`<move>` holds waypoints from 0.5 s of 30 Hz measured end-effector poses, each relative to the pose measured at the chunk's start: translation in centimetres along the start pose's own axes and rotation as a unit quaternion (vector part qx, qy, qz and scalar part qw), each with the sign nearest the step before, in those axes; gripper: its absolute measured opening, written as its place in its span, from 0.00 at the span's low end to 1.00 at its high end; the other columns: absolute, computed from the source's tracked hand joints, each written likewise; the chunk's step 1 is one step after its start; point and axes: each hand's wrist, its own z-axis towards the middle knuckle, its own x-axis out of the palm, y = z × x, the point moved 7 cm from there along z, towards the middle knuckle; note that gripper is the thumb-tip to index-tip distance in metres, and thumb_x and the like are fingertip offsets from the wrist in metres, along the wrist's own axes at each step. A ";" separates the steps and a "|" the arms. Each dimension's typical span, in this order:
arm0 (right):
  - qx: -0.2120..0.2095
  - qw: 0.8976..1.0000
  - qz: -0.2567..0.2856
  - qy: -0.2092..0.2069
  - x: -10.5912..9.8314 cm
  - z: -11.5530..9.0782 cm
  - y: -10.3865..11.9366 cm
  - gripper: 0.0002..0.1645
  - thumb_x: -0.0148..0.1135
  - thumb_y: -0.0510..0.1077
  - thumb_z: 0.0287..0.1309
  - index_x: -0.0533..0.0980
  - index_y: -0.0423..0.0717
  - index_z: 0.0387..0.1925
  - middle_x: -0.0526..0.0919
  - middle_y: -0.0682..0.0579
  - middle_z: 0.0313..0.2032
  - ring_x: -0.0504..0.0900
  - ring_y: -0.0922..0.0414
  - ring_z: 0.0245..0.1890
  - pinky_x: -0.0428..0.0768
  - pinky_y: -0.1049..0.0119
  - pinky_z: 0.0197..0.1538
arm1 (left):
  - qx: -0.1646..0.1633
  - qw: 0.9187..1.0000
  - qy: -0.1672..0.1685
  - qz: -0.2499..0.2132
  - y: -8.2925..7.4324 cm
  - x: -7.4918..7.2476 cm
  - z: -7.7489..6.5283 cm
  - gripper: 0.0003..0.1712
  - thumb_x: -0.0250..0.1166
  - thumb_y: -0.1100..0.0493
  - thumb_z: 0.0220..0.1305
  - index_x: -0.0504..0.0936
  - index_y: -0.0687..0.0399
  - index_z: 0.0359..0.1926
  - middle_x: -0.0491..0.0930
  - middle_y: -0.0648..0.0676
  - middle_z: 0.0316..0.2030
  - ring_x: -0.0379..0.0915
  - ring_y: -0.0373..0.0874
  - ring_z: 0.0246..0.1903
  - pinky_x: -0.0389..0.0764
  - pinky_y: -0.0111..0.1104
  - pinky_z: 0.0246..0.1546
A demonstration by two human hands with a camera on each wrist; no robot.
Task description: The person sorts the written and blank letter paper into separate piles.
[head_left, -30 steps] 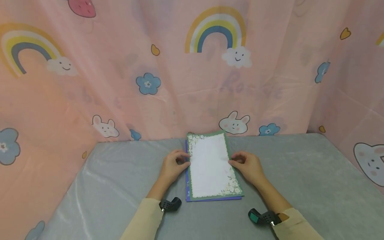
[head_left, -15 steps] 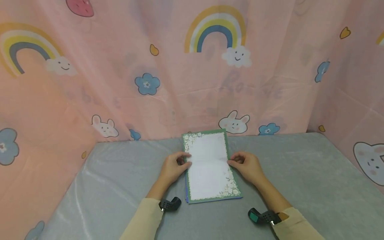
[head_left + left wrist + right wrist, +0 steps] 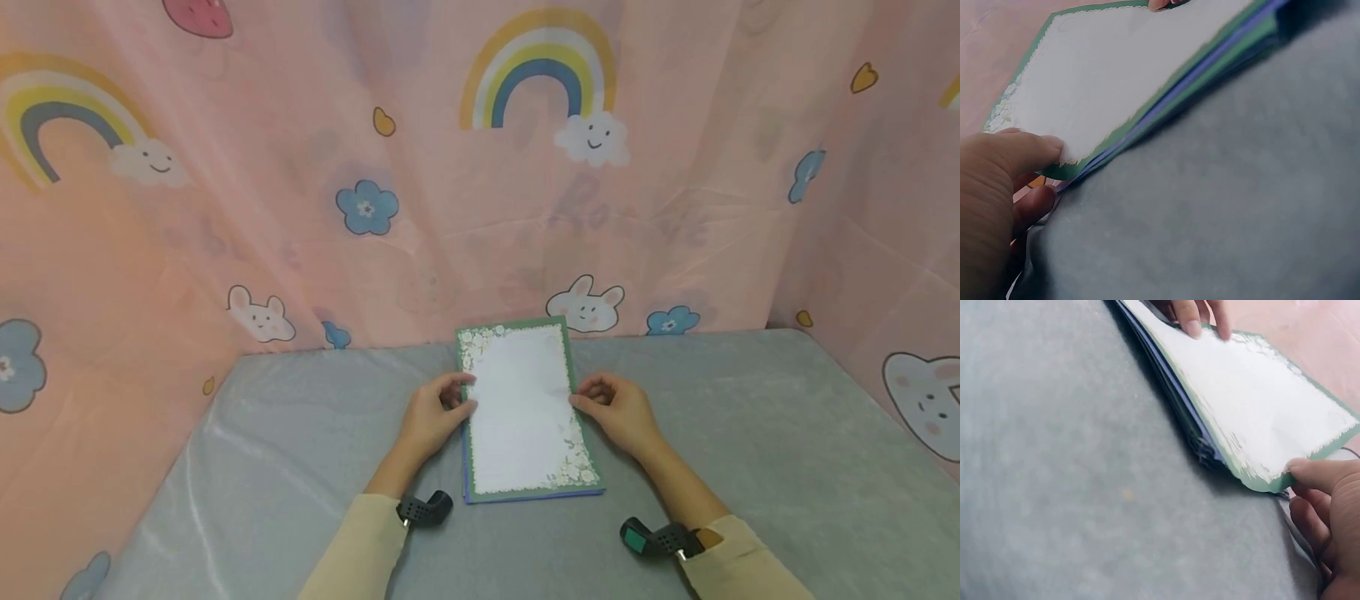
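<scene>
A white sheet of paper (image 3: 521, 400) with a green border and printed white flowers lies on top of a small stack. Purple and green edges of the sheets underneath (image 3: 1188, 82) show along its near side. My left hand (image 3: 435, 417) pinches the sheet's left edge, thumb on top. On the opposite edge, my right hand (image 3: 618, 412) pinches it likewise, as the right wrist view shows with the thumb (image 3: 1313, 472) above and the fingers below. In both wrist views the top sheet's edges stand slightly apart from the layers beneath.
Grey cloth (image 3: 300, 467) covers the table under the stack. A pink curtain (image 3: 465, 233) printed with rainbows, rabbits and flowers hangs behind the table and at both sides. Each wrist wears a black strap device, one on the left (image 3: 426, 509) and one on the right (image 3: 660, 542).
The top sheet's far end has shifted left, and it now covers most of the purple sheet that showed along the left side. Both hands keep their pinch and have barely moved.
</scene>
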 end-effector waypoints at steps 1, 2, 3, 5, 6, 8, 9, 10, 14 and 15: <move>-0.003 1.000 0.006 0.000 0.0 0.0 0.1 0.09 0.73 0.41 0.58 0.80 0.41 0.35 0.88 0.46 0.29 0.78 0.69 0.26 0.76 0.73 0.34 | -0.001 1.000 0.000 0.001 0.0 0.0 0.0 0.17 0.74 0.64 0.58 0.87 0.51 0.49 0.83 0.52 0.32 0.75 0.37 0.29 0.77 0.29 0.36; -0.008 1.000 0.013 0.001 0.0 -0.1 0.1 0.10 0.73 0.41 0.58 0.79 0.41 0.35 0.87 0.46 0.29 0.78 0.69 0.26 0.76 0.73 0.34 | -0.002 1.000 0.000 0.003 0.0 0.0 0.0 0.16 0.74 0.64 0.58 0.87 0.51 0.48 0.83 0.52 0.31 0.75 0.37 0.29 0.77 0.29 0.36; -0.012 1.000 0.019 0.004 0.0 -0.1 0.2 0.10 0.72 0.41 0.58 0.79 0.41 0.36 0.87 0.46 0.30 0.78 0.68 0.27 0.77 0.73 0.35 | -0.002 1.000 0.001 0.005 0.0 0.0 0.0 0.15 0.74 0.64 0.58 0.88 0.50 0.47 0.83 0.52 0.31 0.75 0.37 0.29 0.77 0.28 0.35; -0.024 0.999 0.029 0.010 0.0 -0.2 0.4 0.10 0.72 0.41 0.59 0.79 0.41 0.39 0.88 0.46 0.32 0.80 0.67 0.29 0.77 0.73 0.37 | -0.004 1.000 0.001 0.010 0.0 0.1 0.0 0.13 0.73 0.64 0.59 0.88 0.50 0.46 0.83 0.51 0.30 0.74 0.36 0.29 0.76 0.28 0.35; -0.031 0.999 0.032 0.014 0.1 -0.2 0.4 0.10 0.71 0.40 0.59 0.80 0.41 0.41 0.88 0.45 0.34 0.81 0.67 0.31 0.78 0.73 0.38 | -0.007 1.000 0.002 0.013 0.1 0.1 0.0 0.13 0.73 0.63 0.59 0.88 0.50 0.46 0.83 0.51 0.30 0.74 0.36 0.28 0.76 0.28 0.34; -0.045 0.998 0.033 0.024 0.2 -0.3 0.6 0.11 0.70 0.39 0.60 0.82 0.41 0.44 0.89 0.44 0.37 0.82 0.65 0.34 0.79 0.72 0.39 | -0.006 1.000 0.003 0.014 0.1 0.1 0.0 0.13 0.73 0.63 0.59 0.88 0.50 0.46 0.84 0.51 0.29 0.74 0.36 0.28 0.76 0.28 0.33; -0.052 0.998 0.032 0.028 0.3 -0.3 0.6 0.12 0.70 0.38 0.61 0.82 0.41 0.46 0.89 0.44 0.39 0.83 0.64 0.35 0.79 0.72 0.40 | -0.006 1.000 0.002 0.013 0.1 0.1 0.0 0.13 0.73 0.63 0.59 0.88 0.50 0.46 0.84 0.51 0.29 0.74 0.36 0.28 0.76 0.28 0.33; -0.059 0.997 0.030 0.030 0.4 -0.3 0.6 0.13 0.70 0.38 0.61 0.83 0.41 0.47 0.89 0.44 0.40 0.83 0.64 0.36 0.79 0.72 0.40 | -0.006 1.000 0.002 0.013 0.1 0.1 0.0 0.13 0.73 0.64 0.59 0.88 0.50 0.46 0.84 0.51 0.29 0.74 0.36 0.28 0.75 0.28 0.33; -0.070 0.997 0.023 0.030 0.5 -0.3 0.4 0.14 0.69 0.36 0.61 0.84 0.41 0.49 0.90 0.43 0.40 0.83 0.64 0.37 0.80 0.72 0.41 | -0.002 1.000 0.002 0.010 0.0 0.1 0.0 0.13 0.74 0.63 0.59 0.88 0.50 0.45 0.84 0.51 0.28 0.74 0.35 0.27 0.75 0.27 0.32; -0.069 0.997 0.022 0.027 0.5 -0.3 0.4 0.14 0.68 0.36 0.61 0.84 0.41 0.49 0.90 0.43 0.40 0.83 0.65 0.37 0.80 0.72 0.41 | -0.001 1.000 0.004 0.009 0.0 0.1 0.0 0.13 0.74 0.62 0.58 0.88 0.50 0.45 0.84 0.51 0.28 0.74 0.35 0.27 0.75 0.27 0.32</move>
